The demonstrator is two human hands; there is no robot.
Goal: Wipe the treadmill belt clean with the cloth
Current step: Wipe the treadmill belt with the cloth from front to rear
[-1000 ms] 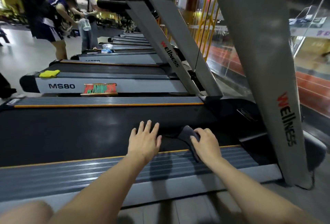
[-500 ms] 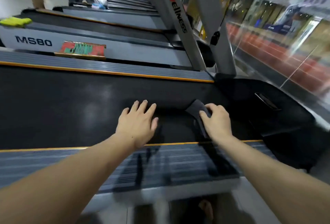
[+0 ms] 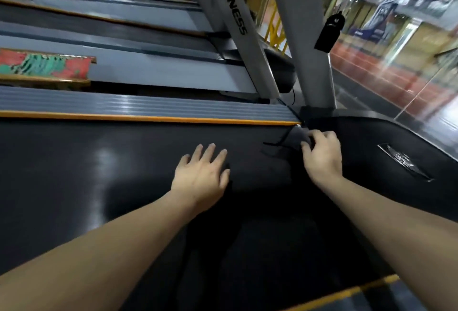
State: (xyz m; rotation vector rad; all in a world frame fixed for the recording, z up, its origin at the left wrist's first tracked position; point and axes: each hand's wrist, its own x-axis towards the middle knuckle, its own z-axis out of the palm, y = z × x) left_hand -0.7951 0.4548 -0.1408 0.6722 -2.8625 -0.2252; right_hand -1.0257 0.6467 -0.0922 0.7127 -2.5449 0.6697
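Nearest, two bare forearms reach out over the black belt [image 3: 74, 174], which fills the near part of the view between its orange-edged side rails. The left hand [image 3: 202, 177] lies flat on the belt with fingers spread and holds nothing; I judge it is there to carry the person's weight while leaning across. A little farther and to the right, the right hand [image 3: 322, 154] has its fingers curled on the dark cloth [image 3: 291, 143] and presses it down on the belt at the far right corner, just beside the far rail [image 3: 148, 107] and the black motor cover [image 3: 386, 152]. The cloth is bunched under the fingertips, probably so the pressure goes into the narrow edge where dust collects. A thin black cord [image 3: 280, 141] lies across it and could be caught by the cloth. Beyond the rail stand two grey uprights [image 3: 304, 45], and behind them more treadmills, blurred.
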